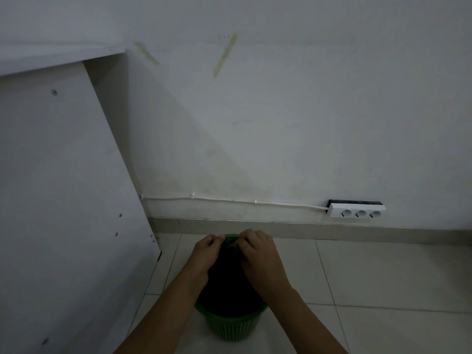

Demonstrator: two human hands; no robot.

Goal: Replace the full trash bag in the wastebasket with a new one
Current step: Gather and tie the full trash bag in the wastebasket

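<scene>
A white cabinet panel [63, 200] fills the left of the frame. At bottom centre, on the tiled floor [383, 277], stands the green wastebasket [229, 325], lined with a black trash bag [227, 284]. The left hand [208, 249] reaches over the basket, its fingers curled and pinching the bag's gathered top near the far rim. Just right of it, the right hand [255, 249] pinches the same bunched plastic, fingertips nearly meeting the left's. Further right, low on the wall, a white power strip [357, 213] sits at the end of a clipped cable [229, 199]. The step in hand looks like closing or knotting the full bag's mouth. Next, I judge, the knot needs cinching before the bag is lifted straight up out of the basket.
</scene>
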